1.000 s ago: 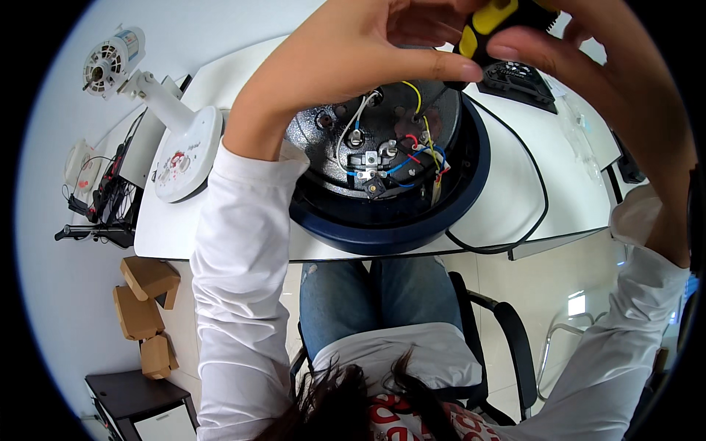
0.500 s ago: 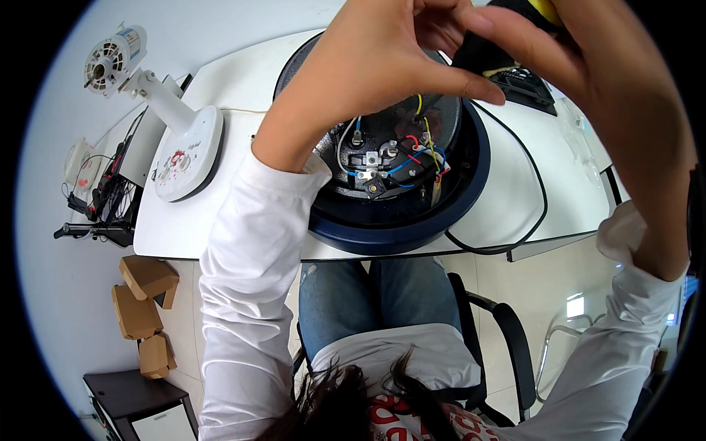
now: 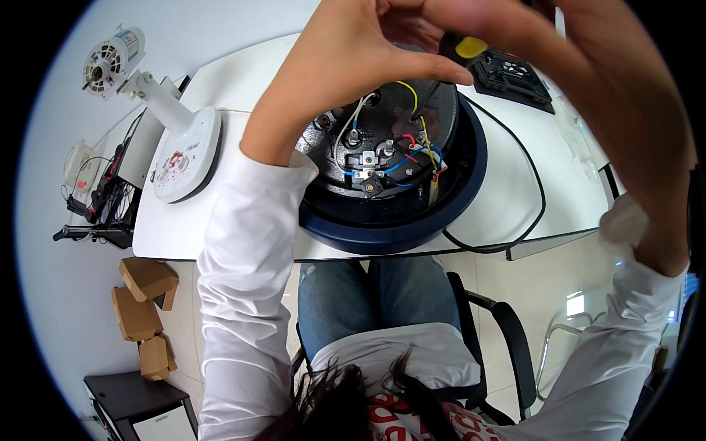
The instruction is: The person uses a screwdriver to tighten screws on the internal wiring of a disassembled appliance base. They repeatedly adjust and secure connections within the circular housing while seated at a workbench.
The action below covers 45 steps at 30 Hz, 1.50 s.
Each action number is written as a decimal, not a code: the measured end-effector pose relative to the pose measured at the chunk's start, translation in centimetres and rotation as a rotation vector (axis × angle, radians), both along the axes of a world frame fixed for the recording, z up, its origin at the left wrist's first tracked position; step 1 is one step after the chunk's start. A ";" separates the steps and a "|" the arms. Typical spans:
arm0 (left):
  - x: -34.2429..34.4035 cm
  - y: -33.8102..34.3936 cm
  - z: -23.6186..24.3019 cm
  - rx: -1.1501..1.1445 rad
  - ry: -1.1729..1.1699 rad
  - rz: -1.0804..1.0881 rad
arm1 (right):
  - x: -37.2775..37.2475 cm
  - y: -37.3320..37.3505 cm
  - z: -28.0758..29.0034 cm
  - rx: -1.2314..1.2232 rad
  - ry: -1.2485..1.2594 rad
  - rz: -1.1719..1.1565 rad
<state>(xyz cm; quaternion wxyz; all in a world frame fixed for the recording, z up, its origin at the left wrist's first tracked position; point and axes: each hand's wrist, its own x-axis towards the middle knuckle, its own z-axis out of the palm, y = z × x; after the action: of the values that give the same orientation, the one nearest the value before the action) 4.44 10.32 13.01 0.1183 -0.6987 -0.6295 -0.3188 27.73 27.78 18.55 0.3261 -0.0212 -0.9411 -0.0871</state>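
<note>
A screwdriver [image 3: 466, 48] with a black and yellow handle stands tilted over an upturned round appliance base [image 3: 390, 241]. My right hand [image 3: 507, 33] is wrapped round the upper handle. Against the handle's lower end lies the thumb of my left hand [image 3: 368, 48]; its other fingers curl behind and are partly hidden. The dark shaft reaches down to the metal bottom, where a yellow wire [image 3: 409, 90] ends; the tip itself is too small to make out. Red, blue and white wires [image 3: 434, 156] run to a terminal block [image 3: 369, 166] nearer me.
A black tool case [image 3: 515, 79] lies at the back right of the white table [image 3: 507, 162]. The black power cord [image 3: 543, 184] loops right of the base. On the left stands a white fan motor on its stand [image 3: 187, 151]. Cardboard boxes [image 3: 138, 312] sit on the floor.
Both hands have shifted slightly left, and the right hand has turned on the handle. More of the yellow wire and the metal bottom shows. The appliance base has moved slightly left.
</note>
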 end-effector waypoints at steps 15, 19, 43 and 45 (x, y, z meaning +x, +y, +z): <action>3.5 0.3 1.9 0.202 -0.413 -0.029 | -0.3 0.2 -0.5 -0.009 0.007 0.010; 1.3 1.7 0.7 0.160 -0.565 -0.123 | -0.2 0.0 0.0 0.002 0.009 0.007; 0.8 1.4 0.0 0.104 -0.504 -0.043 | -0.6 0.1 -0.6 -0.014 0.021 0.077; 0.8 1.5 -0.1 0.114 -0.502 -0.057 | -0.6 0.2 -0.6 -0.014 0.023 0.080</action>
<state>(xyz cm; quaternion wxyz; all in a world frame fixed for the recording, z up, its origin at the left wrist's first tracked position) 5.22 11.81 12.93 -0.0115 -0.6073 -0.6000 -0.5206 27.08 27.95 17.91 0.3399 0.0133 -0.9379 -0.0673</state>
